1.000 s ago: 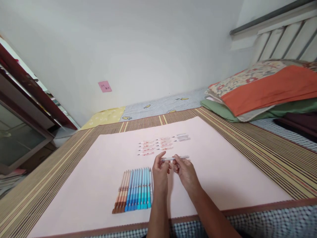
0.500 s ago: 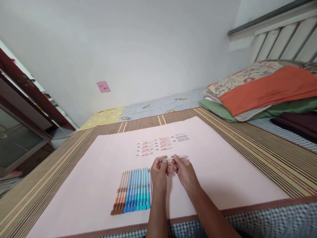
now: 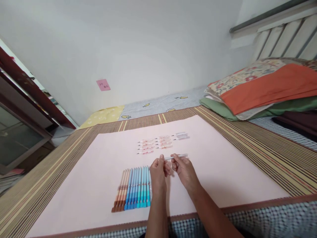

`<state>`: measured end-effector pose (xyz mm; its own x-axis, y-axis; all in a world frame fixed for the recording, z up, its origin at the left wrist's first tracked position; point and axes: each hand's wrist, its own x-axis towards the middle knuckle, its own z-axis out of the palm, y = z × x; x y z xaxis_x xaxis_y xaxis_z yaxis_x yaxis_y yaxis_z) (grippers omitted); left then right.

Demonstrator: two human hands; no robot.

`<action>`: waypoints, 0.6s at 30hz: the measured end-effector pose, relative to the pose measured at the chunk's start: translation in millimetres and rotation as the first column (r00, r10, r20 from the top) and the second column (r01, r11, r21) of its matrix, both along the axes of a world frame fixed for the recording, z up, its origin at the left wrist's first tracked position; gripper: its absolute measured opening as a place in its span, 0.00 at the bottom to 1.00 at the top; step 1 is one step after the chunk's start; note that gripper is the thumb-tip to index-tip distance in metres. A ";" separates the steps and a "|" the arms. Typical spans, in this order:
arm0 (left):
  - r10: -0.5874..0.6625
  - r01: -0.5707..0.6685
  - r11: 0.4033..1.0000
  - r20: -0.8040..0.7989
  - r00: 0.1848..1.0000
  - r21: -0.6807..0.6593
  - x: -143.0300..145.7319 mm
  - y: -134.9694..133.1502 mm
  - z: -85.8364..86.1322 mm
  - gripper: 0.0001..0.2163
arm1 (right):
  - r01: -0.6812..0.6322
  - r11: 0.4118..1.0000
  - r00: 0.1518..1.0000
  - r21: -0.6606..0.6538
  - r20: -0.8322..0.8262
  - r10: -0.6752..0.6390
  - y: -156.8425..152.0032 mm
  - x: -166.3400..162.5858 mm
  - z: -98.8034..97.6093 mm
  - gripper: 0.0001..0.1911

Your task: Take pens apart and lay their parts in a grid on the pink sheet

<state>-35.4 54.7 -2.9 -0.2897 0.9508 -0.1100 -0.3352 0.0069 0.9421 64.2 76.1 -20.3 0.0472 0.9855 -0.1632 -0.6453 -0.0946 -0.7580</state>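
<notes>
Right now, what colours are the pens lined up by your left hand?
Brown and blue pens, shown in the head view.

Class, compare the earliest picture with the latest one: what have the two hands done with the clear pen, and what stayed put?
The left hand closed its raised fingers onto the clear pen, which the right hand keeps holding. The row of blue and brown pens and the small pink pieces lie unchanged.

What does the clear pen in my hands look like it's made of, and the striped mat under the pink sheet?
The thin clear pen held by the left hand and right hand looks like see-through, glossy plastic. The brown-and-yellow striped mat looks like woven bamboo or straw, judging by its fine slat-like lines, matte.
</notes>
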 end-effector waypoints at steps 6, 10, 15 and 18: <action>-0.022 0.018 0.998 0.067 0.997 0.053 0.0 -0.3 3.2 0.24 | 0.003 1.000 1.000 0.014 0.001 -0.003 0.1 -0.7 -0.6 0.23; 0.018 -0.023 0.999 0.102 0.995 0.045 -0.5 0.5 2.6 0.23 | 0.007 1.000 1.000 0.005 0.002 -0.007 0.1 0.6 0.9 0.24; 0.099 -0.096 0.994 0.067 0.993 -0.048 -2.3 1.5 1.5 0.28 | 0.016 1.000 1.000 0.017 -0.006 -0.016 -0.8 0.3 1.5 0.22; 0.132 -0.128 0.990 0.071 0.989 -0.064 -3.5 2.3 0.9 0.29 | 0.056 0.998 0.998 0.022 -0.004 -0.056 0.3 -0.1 -1.0 0.19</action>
